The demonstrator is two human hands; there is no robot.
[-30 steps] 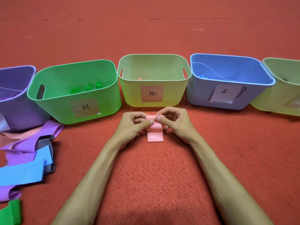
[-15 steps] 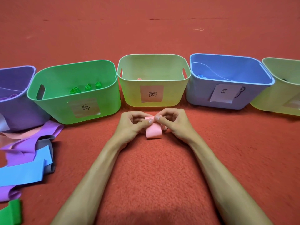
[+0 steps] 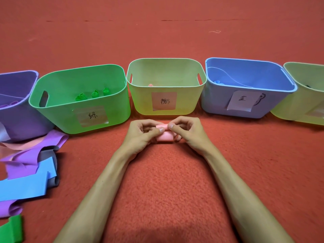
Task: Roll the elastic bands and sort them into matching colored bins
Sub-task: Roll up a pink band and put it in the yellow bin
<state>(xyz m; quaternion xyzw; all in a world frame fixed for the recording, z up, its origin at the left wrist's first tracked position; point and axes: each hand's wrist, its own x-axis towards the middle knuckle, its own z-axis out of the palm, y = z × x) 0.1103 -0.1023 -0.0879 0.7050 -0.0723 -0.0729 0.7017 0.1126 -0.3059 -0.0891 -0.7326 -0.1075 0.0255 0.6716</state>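
on the red carpet, both hands' fingers pinch a pink band, its roll axis lying left-right.

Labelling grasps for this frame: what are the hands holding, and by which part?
The pink band. Left hand and right hand each pinch its rolled upper end, one at either side.

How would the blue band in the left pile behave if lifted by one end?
Probably floppy: the blue band lies draped and folded over. Likely light: thin like the pink band, which curls tightly. Lying flat, it should not roll.
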